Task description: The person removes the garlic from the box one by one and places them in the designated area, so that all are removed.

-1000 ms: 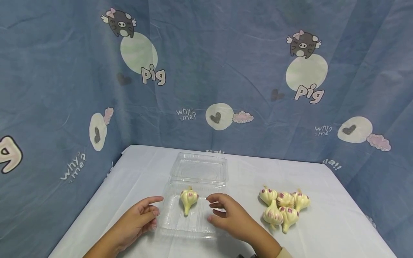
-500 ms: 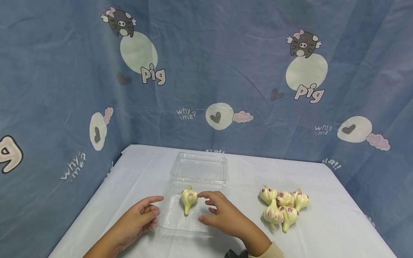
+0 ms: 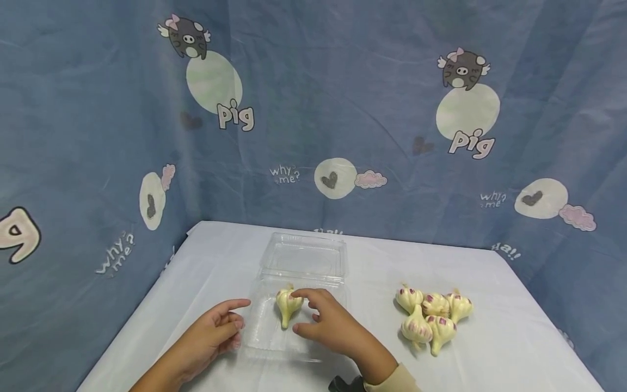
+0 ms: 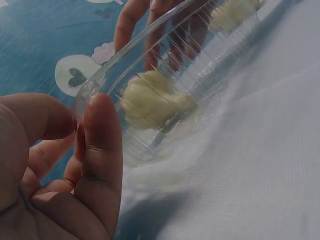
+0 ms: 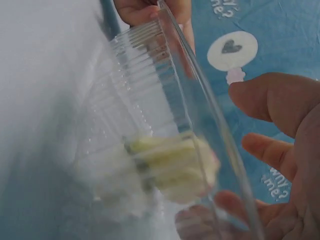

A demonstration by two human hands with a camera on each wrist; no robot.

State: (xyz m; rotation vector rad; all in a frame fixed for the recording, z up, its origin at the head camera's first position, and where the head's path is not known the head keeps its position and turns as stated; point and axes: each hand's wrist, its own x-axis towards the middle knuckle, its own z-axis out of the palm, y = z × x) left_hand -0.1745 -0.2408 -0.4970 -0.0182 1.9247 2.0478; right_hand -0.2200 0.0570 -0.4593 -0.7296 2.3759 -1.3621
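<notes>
A clear plastic clamshell box (image 3: 264, 338) lies on the white cloth with its lid (image 3: 305, 256) folded back. One garlic bulb (image 3: 286, 305), cream with purple patches, lies inside, its stem toward me. My left hand (image 3: 215, 329) is at the box's left edge; in the left wrist view its thumb and a finger pinch the clear rim (image 4: 89, 90). My right hand (image 3: 325, 322) reaches over the box's right side, fingers apart, index fingertip overlapping the bulb in the head view. In the right wrist view the bulb (image 5: 182, 167) shows blurred through the wall, beyond the spread fingers.
Several more garlic bulbs (image 3: 436, 306) lie clustered on the white cloth (image 3: 495, 337) to the right of the box. A blue curtain (image 3: 372, 125) with pig prints hangs behind and at the sides. Something black (image 3: 346, 384) shows beside the right wrist.
My right hand has moved left from the box's right side until its index fingertip meets the bulb in view. My left hand has stayed at the left edge.
</notes>
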